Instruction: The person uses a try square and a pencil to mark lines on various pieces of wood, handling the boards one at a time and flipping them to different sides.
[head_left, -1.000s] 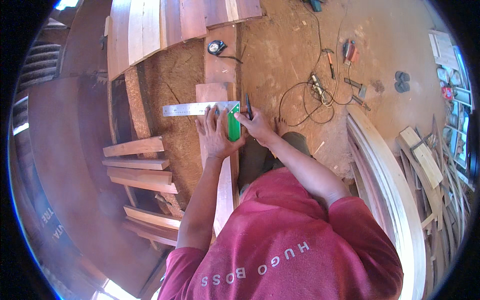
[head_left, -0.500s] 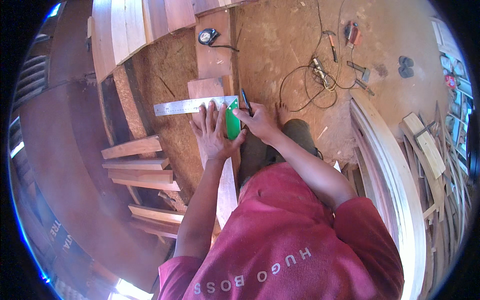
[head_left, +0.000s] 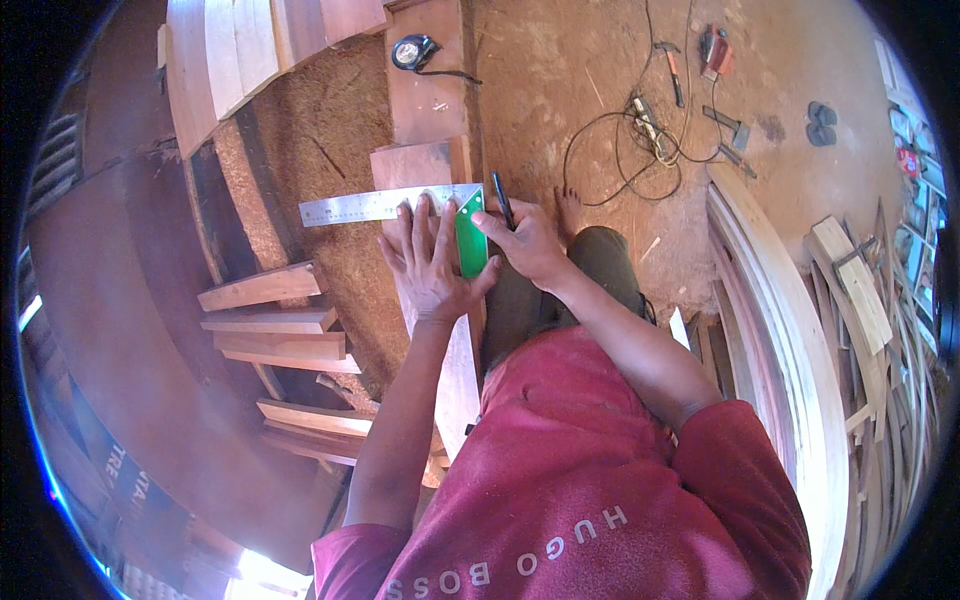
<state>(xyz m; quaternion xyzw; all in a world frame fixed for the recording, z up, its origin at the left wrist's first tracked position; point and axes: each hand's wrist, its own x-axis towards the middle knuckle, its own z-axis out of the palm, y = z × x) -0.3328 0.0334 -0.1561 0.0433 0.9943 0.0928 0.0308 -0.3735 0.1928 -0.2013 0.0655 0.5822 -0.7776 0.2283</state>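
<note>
A try square with a steel blade [head_left: 345, 207] and a green handle [head_left: 470, 245] lies across a wooden board [head_left: 408, 165] in front of me. My left hand [head_left: 437, 285] rests on it, fingers spread flat over the blade and board, thumb near the handle's lower end. Between the fingers of my right hand [head_left: 532, 245] is a dark pen or pencil [head_left: 503, 198], pointing up and away. That hand is closed round it beside the handle, its thumb touching the green part. The pen's lower end is hidden by the hand.
A tape measure [head_left: 412, 52] sits on the board's far part. Wood pieces [head_left: 275, 347] stick out at left; long planks [head_left: 800, 350] lie at right. On the floor are a hammer [head_left: 674, 80], a tangled cord [head_left: 600, 140], a red power tool [head_left: 716, 52] and sandals [head_left: 821, 124].
The view has shifted slightly. Both hands, the try square and the pen keep nearly the same places relative to the board.
</note>
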